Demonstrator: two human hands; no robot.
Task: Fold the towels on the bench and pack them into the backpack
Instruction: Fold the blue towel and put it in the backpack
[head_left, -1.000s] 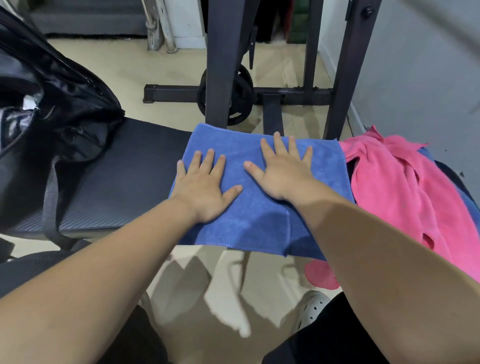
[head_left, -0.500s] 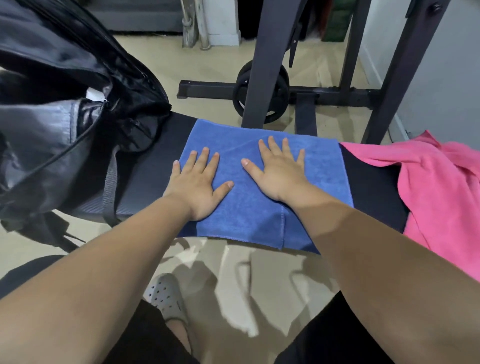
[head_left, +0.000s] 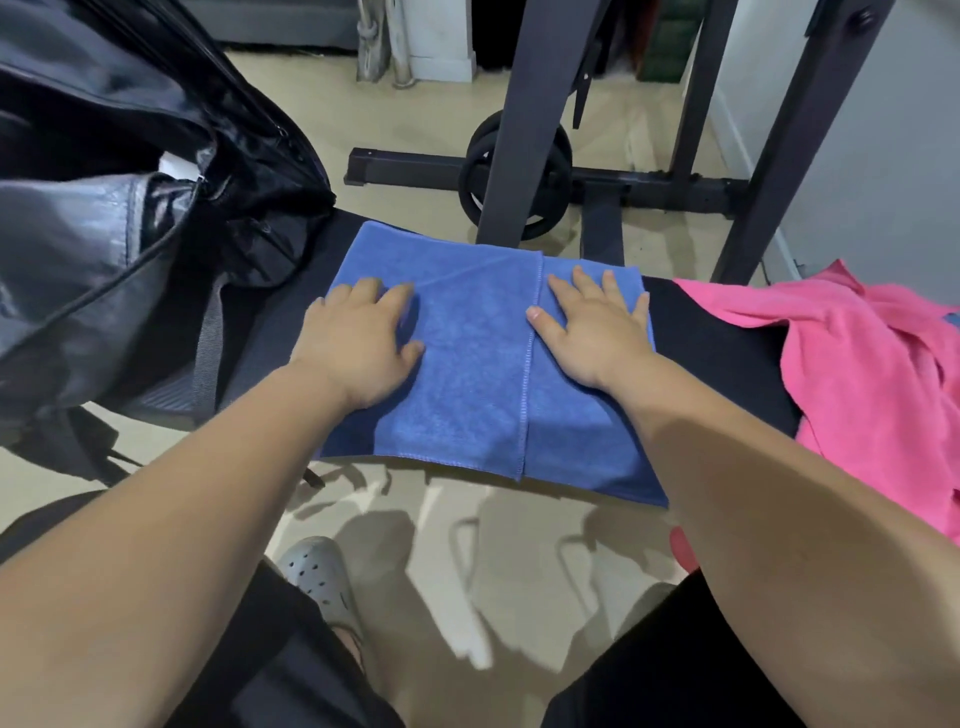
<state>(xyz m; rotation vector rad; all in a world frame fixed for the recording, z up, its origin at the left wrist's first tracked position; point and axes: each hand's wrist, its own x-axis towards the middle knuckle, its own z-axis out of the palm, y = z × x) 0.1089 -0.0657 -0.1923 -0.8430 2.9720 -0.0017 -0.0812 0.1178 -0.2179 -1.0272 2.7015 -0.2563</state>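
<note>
At the middle of the frame, a folded blue towel (head_left: 478, 364) lies across the black bench (head_left: 727, 353), its near edge hanging over. Both hands press flat on it: left hand (head_left: 358, 343) at its left edge, fingers (head_left: 363, 296) together and slightly curled; right hand (head_left: 597, 332) on the right, fingers (head_left: 587, 283) spread. An open black backpack (head_left: 130, 218) sits upper left, a crumpled pink towel (head_left: 872, 374) right.
</note>
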